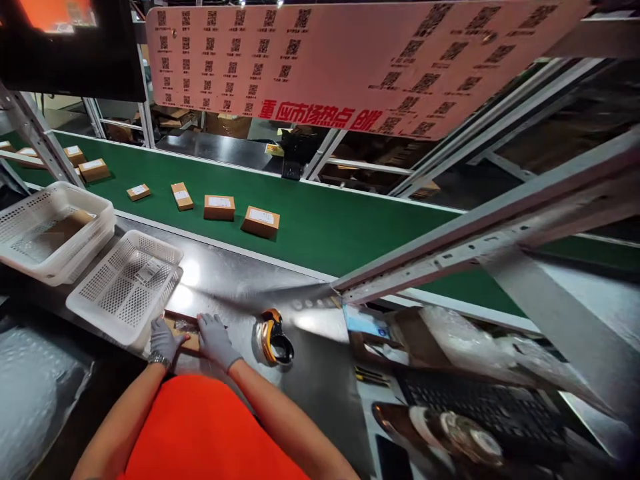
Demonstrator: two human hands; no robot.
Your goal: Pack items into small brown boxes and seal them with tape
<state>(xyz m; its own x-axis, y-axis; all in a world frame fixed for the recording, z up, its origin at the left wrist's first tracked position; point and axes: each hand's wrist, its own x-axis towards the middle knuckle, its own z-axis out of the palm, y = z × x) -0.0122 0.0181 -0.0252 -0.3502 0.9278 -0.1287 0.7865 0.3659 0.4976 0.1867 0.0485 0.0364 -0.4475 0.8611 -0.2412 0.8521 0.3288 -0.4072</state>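
Observation:
Both of my hands wear grey gloves and rest on a small brown cardboard box [186,331] lying on the steel worktop [235,280]. My left hand [163,339] grips its left end, fingers curled, a watch on the wrist. My right hand [215,340] lies on its right end with fingers folded over the edge. A yellow and black handheld scanner [274,337] lies just right of my right hand.
A white perforated basket [127,283] sits just behind the box, with stacked baskets [53,230] further left. Several labelled cartons [260,221] ride the green conveyor belt [325,223]. A keyboard [480,407] lies at the right, bubble wrap [35,393] at the left, a code board [350,60] overhead.

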